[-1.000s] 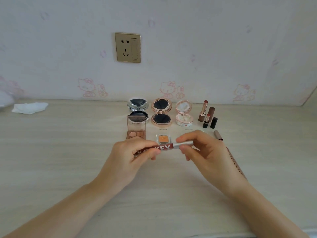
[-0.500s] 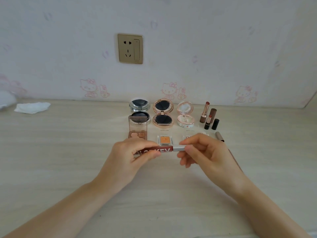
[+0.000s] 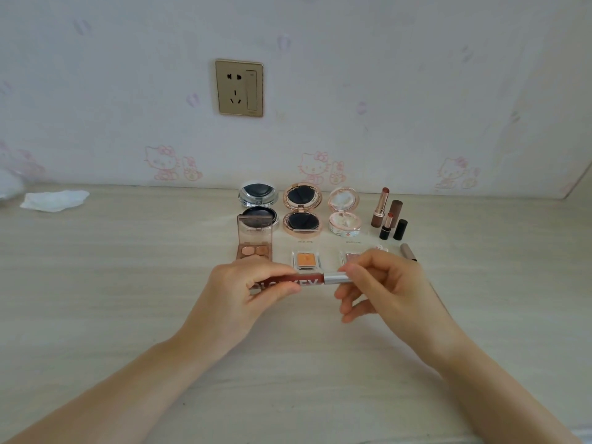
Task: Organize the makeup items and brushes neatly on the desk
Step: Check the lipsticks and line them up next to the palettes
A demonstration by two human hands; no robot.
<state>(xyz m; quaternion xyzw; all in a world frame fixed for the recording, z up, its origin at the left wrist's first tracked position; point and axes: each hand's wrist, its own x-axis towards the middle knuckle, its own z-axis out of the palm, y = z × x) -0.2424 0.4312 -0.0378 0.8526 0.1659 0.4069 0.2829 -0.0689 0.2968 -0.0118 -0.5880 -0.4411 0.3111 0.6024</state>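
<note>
Above the desk's (image 3: 96, 283) middle, the left hand (image 3: 238, 296) grips the red lip gloss (image 3: 307, 280) body while the right hand (image 3: 387, 286) pinches its silver cap, just in front of the compacts (image 3: 301, 209).

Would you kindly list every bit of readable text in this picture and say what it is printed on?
"KEY", the end of a word partly covered by the left hand: white letters on the red lip gloss tube, whose silver cap the right hand pinches.
Small dark print on the desk below two round compacts: too small to read.
</note>
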